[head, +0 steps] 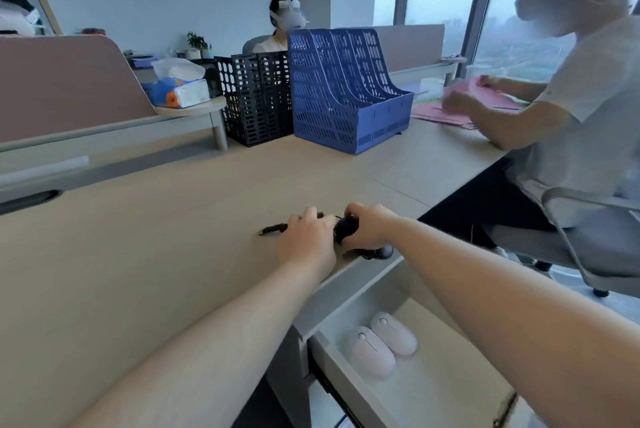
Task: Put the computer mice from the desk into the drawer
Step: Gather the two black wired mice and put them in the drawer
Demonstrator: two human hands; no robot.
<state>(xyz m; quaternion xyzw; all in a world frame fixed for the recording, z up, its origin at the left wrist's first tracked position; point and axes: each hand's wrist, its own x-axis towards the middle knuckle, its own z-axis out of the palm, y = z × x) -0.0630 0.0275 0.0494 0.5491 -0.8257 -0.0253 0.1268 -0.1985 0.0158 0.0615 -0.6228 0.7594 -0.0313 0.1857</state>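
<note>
A black wired mouse [345,228] lies on the wooden desk [145,254] close to its right edge. My right hand [369,228] is closed over it. My left hand [306,237] holds the mouse's black cable, whose USB plug [272,229] sticks out to the left. Another dark mouse [382,252] sits at the desk's edge just below my right hand. Under the desk edge the grey drawer [349,372] stands pulled out. Two pale pink mice [370,351] [394,333] lie side by side in it.
A blue file rack [349,91] and a black mesh rack [256,98] stand at the back of the desk. A tissue box [180,90] rests on a small shelf. At the right a person on a chair [588,219] handles pink folders [485,95]. Another person sits behind the partition.
</note>
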